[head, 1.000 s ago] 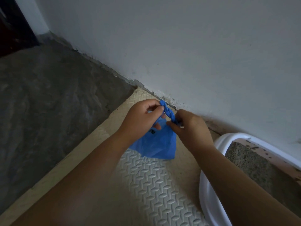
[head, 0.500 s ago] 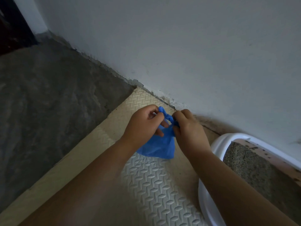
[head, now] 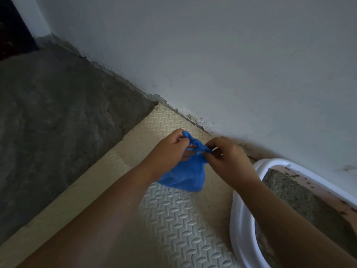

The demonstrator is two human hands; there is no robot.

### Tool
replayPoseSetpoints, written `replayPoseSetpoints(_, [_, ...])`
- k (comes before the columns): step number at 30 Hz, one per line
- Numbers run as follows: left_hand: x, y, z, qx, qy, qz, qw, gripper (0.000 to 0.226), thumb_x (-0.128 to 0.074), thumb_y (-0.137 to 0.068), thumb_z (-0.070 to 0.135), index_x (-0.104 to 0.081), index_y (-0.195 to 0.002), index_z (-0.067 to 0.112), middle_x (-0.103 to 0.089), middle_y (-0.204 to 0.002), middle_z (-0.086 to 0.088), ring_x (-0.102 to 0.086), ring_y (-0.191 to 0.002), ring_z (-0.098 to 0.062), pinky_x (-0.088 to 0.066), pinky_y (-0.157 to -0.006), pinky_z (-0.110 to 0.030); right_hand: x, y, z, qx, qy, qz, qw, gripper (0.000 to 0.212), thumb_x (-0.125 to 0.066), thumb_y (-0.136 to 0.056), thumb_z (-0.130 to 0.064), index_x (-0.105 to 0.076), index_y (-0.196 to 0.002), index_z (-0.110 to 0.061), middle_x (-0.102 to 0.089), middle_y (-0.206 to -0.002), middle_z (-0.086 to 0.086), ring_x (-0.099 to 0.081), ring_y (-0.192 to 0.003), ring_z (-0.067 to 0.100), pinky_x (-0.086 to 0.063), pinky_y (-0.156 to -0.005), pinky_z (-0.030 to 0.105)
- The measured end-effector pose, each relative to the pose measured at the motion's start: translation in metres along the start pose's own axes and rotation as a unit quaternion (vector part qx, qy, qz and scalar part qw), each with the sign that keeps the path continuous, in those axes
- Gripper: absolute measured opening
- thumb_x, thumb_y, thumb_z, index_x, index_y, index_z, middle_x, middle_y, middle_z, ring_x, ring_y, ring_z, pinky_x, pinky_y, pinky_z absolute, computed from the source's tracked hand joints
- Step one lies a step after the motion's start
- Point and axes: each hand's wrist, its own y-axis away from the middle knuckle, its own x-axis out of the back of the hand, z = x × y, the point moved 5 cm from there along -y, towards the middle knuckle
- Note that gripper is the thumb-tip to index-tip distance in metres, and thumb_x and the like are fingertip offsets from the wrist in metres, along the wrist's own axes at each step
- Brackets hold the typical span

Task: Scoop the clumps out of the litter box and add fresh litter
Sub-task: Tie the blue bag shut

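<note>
A small blue plastic bag (head: 185, 176) hangs over the foam mat, bulging at the bottom. My left hand (head: 170, 149) pinches one twisted end of the bag's top. My right hand (head: 228, 157) pinches the other end, and the blue strip is stretched between the two hands. The white litter box (head: 241, 215) sits at the lower right, with grey litter (head: 286, 188) inside and dark specks on its pink inner wall. My right forearm crosses over the box's near rim. What the bag holds is hidden.
A cream and white textured foam mat (head: 173, 219) covers the floor under the bag and box. Bare grey concrete floor (head: 58, 122) lies to the left. A pale wall (head: 212, 55) runs diagonally right behind the hands. A dark doorway is at the top left.
Both hands have drawn apart, pulling the bag's twisted top ends taut between them. The bag hangs in about the same place over the mat.
</note>
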Motion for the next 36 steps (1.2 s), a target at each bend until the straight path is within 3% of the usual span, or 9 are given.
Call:
replayPoseSetpoints(6, [-0.003, -0.002, 0.0, -0.015, 0.013, 0.013, 1.0, 0.022, -0.04, -0.094, 0.016, -0.058, -0.08, 0.018, -0.069, -0.104, -0.013, -0.067, -0.101, -0.013, -0.049, -0.098, -0.043, 0.006, 0.002, 0.007, -0.017, 0.03, -0.075, 0.997, 0.031, -0.057, -0.082, -0.002, -0.068, -0.105, -0.019, -0.063, -0.094, -0.009, -0.061, -0.086, 0.007, -0.05, -0.08, 0.021])
replayPoseSetpoints(10, [-0.006, 0.001, 0.006, -0.059, -0.031, 0.034, 0.997, 0.029, -0.044, -0.083, 0.032, -0.053, -0.089, 0.006, -0.061, -0.101, -0.026, -0.063, -0.1, -0.035, -0.046, -0.093, -0.059, 0.009, 0.002, 0.008, -0.019, 0.078, -0.057, 0.995, 0.026, -0.058, -0.083, -0.003, -0.071, -0.102, -0.017, -0.066, -0.093, -0.001, -0.062, -0.085, 0.016, -0.049, -0.08, 0.029])
replayPoseSetpoints(12, [-0.003, 0.003, 0.007, -0.083, -0.053, 0.051, 0.994, 0.032, -0.044, -0.077, 0.036, -0.051, -0.085, 0.006, -0.061, -0.096, -0.026, -0.064, -0.092, -0.033, -0.045, -0.088, -0.063, 0.008, 0.002, 0.007, -0.008, 0.093, -0.072, 0.993, 0.03, -0.054, -0.083, -0.001, -0.071, -0.103, -0.016, -0.067, -0.095, 0.001, -0.062, -0.087, 0.018, -0.047, -0.078, 0.027])
replayPoseSetpoints(17, [0.002, 0.008, 0.013, -0.122, -0.085, 0.091, 0.985, 0.017, -0.047, -0.091, 0.013, -0.053, -0.076, 0.006, -0.068, -0.078, -0.007, -0.07, -0.081, -0.008, -0.053, -0.08, -0.043, 0.01, 0.001, 0.003, -0.008, 0.086, -0.085, 0.993, 0.027, -0.056, -0.087, -0.003, -0.072, -0.103, -0.017, -0.067, -0.097, -0.002, -0.06, -0.088, 0.014, -0.044, -0.078, 0.021])
replayPoseSetpoints(24, [0.014, 0.006, 0.016, -0.153, -0.124, 0.168, 0.966, 0.029, -0.053, -0.087, 0.011, -0.048, -0.06, 0.002, -0.061, -0.061, -0.015, -0.07, -0.067, -0.012, -0.042, -0.057, -0.029, 0.006, 0.002, 0.003, 0.026, 0.093, -0.058, 0.994, 0.009, -0.067, -0.085, -0.015, -0.072, -0.093, -0.016, -0.058, -0.088, -0.008, -0.06, -0.08, 0.014, -0.05, -0.074, 0.029])
replayPoseSetpoints(26, [0.016, 0.004, 0.013, -0.137, -0.085, 0.172, 0.972, 0.03, -0.054, -0.088, 0.011, -0.054, -0.06, 0.0, -0.062, -0.062, -0.018, -0.071, -0.07, -0.01, -0.044, -0.061, -0.03, 0.008, 0.001, 0.003, 0.04, 0.095, -0.031, 0.994, 0.004, -0.068, -0.085, -0.018, -0.068, -0.088, -0.017, -0.059, -0.096, -0.007, -0.06, -0.084, 0.016, -0.051, -0.074, 0.033])
replayPoseSetpoints(28, [0.017, 0.001, 0.007, -0.092, -0.001, 0.16, 0.983, 0.029, -0.054, -0.089, 0.012, -0.072, -0.066, 0.012, -0.071, -0.072, -0.011, -0.072, -0.078, -0.011, -0.053, -0.075, -0.034, 0.01, 0.0, 0.003, 0.057, 0.106, -0.009, 0.993, 0.004, -0.068, -0.084, -0.018, -0.064, -0.085, -0.019, -0.062, -0.104, -0.004, -0.058, -0.095, 0.018, -0.046, -0.079, 0.029])
replayPoseSetpoints(31, [0.019, -0.004, -0.002, -0.02, 0.119, 0.136, 0.983, 0.029, -0.055, -0.089, 0.013, -0.078, -0.075, 0.023, -0.075, -0.087, -0.005, -0.071, -0.09, -0.016, -0.054, -0.089, -0.039, 0.011, 0.0, 0.006, 0.038, 0.086, 0.009, 0.996, 0.011, -0.067, -0.086, -0.02, -0.058, -0.083, -0.026, -0.065, -0.104, -0.005, -0.057, -0.099, 0.017, -0.041, -0.08, 0.026])
replayPoseSetpoints(36, [0.027, -0.007, -0.003, 0.009, 0.235, 0.116, 0.965, 0.025, -0.053, -0.089, 0.015, -0.073, -0.074, 0.017, -0.071, -0.079, -0.002, -0.068, -0.078, -0.012, -0.052, -0.075, -0.026, 0.013, -0.003, 0.024, -0.105, 0.001, 0.041, 0.994, 0.01, -0.061, -0.09, -0.025, -0.059, -0.081, -0.022, -0.068, -0.081, -0.012, -0.056, -0.066, 0.002, -0.036, -0.055, 0.018])
